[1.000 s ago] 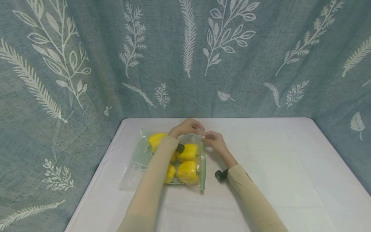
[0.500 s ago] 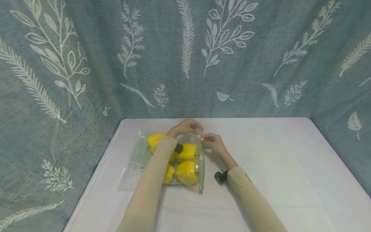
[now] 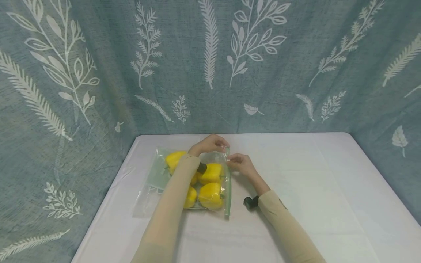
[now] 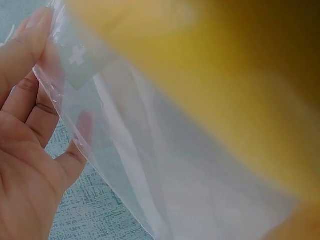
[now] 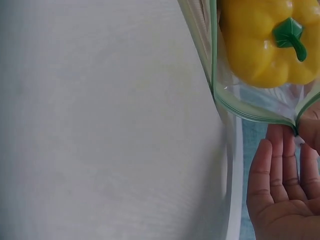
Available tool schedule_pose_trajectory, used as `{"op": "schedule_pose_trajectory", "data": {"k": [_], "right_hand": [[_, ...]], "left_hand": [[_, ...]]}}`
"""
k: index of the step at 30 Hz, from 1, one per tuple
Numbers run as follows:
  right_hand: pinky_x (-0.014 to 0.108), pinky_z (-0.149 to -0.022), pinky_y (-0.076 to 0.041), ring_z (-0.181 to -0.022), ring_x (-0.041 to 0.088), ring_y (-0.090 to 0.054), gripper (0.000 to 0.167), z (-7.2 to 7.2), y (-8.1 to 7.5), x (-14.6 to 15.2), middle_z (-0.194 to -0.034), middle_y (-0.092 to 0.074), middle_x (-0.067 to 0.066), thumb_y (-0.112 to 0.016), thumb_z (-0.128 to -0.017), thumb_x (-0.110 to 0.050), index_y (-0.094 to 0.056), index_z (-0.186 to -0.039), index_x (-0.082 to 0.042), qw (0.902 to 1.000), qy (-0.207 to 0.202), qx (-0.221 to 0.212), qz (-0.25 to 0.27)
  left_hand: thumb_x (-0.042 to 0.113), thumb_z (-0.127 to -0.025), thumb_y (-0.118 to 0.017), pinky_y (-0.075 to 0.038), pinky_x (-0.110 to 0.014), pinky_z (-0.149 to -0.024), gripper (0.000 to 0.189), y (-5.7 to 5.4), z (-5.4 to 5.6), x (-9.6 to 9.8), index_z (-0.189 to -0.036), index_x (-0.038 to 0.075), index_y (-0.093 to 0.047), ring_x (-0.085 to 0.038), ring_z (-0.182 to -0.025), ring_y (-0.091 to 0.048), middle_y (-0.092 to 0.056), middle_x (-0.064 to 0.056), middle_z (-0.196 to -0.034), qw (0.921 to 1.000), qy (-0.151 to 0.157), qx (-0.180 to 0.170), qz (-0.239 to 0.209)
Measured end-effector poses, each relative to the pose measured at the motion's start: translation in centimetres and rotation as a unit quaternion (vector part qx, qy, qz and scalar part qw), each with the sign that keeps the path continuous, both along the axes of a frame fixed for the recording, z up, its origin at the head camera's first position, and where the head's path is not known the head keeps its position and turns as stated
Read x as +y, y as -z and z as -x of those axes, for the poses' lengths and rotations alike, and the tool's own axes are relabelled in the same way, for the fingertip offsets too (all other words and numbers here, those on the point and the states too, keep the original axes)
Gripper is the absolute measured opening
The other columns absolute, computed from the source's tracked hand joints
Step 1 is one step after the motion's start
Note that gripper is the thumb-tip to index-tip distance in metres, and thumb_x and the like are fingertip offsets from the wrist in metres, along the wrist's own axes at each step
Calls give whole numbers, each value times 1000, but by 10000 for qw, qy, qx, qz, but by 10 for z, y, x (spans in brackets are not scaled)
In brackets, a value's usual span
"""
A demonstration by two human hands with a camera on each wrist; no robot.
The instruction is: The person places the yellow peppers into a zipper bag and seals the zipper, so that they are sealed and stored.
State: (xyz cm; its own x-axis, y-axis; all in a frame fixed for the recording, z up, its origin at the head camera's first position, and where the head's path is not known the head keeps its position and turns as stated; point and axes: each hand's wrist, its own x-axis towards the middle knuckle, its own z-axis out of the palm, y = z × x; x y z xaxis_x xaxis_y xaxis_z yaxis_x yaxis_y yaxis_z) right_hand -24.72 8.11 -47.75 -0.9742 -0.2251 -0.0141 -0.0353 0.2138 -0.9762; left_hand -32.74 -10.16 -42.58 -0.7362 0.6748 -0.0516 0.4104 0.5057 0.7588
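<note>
A clear zip bag [image 3: 156, 177] with green zip strips [image 3: 228, 204] lies on the table with several yellow bell peppers [image 3: 211, 195] inside. My left hand [image 3: 212, 143] pinches the bag's far right corner; in the left wrist view its thumb and fingers [image 4: 37, 102] grip the clear edge. Just nearer along the strip, my right hand [image 3: 241, 164] pinches a small white slider [image 5: 299, 140] between thumb and fingers. There the two green lips [image 5: 250, 116] come together, while they gape apart nearer the pepper [image 5: 265, 45]. Part of the bag hides under my left forearm.
The white table [image 3: 312, 190] reaches to a teal curtain [image 3: 194, 65] with white leaf prints behind it. A small black device sits at each wrist, the right one [image 3: 251, 202] low over the table. My left sleeve [image 3: 167, 215] crosses over the bag.
My right hand has slid a little toward me along the zip strip, away from the far corner. My left hand keeps its hold on that corner, and the peppers stay put.
</note>
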Motion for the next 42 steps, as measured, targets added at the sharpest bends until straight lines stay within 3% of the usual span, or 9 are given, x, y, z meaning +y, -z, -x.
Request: {"op": "schedule_pose_trajectory", "data": {"k": [3,9,17,23,27,31,42], "right_hand": [[40,-75,-54,-81,29,-65,25,4,8,1,-94,-67,21,-65,-84,-8,-62,-105,6,10000,-9,-36,-14],[41,-78,-53,-83,31,-65,26,-11,-14,1,-98,-65,26,-63,-85,-4,-61,-107,10,9998,-185,-29,-79],[40,-77,-53,-82,31,-65,27,-20,-20,2,-97,-65,26,-62,-86,-4,-60,-108,10,9996,-269,-58,-73],[45,-79,-52,-76,23,-65,27,-20,-16,2,-95,-65,25,-61,-86,-4,-59,-108,11,9993,-350,-97,-62],[47,-79,-52,-73,18,-64,28,-14,-3,2,-96,-64,27,-62,-85,-4,-59,-109,12,9990,-425,-87,89],[42,-77,-53,-72,14,-64,29,-11,8,2,-96,-65,25,-63,-85,-6,-60,-109,9,9992,-394,3,72],[33,-74,-53,-74,17,-65,25,-13,12,2,-93,-68,17,-64,-85,-11,-64,-106,1,9992,-287,38,-259]], "left_hand": [[6,-86,-63,-48,-34,-90,25,0,0,0,-110,-1,-64,-25,-99,-59,-65,-15,-109,10000,-38,23,69],[8,-86,-64,-47,-35,-90,25,0,1,0,-110,1,-65,-24,-100,-59,-65,-13,-110,9998,-98,66,175],[8,-86,-64,-48,-35,-90,24,-2,0,0,-110,0,-65,-25,-101,-59,-65,-14,-110,9999,-55,57,134],[8,-86,-65,-48,-34,-89,24,-1,1,0,-109,1,-65,-25,-100,-60,-66,-14,-109,9998,-17,102,154],[7,-86,-65,-49,-34,-88,23,-1,2,-1,-108,1,-66,-25,-100,-60,-66,-14,-108,9998,13,131,147],[6,-85,-65,-49,-34,-88,24,-2,2,-2,-108,0,-66,-25,-99,-61,-66,-14,-108,9997,35,166,154],[4,-85,-65,-49,-34,-87,23,-4,-1,-1,-107,-1,-66,-26,-98,-61,-66,-15,-107,9997,-29,187,164]]}}
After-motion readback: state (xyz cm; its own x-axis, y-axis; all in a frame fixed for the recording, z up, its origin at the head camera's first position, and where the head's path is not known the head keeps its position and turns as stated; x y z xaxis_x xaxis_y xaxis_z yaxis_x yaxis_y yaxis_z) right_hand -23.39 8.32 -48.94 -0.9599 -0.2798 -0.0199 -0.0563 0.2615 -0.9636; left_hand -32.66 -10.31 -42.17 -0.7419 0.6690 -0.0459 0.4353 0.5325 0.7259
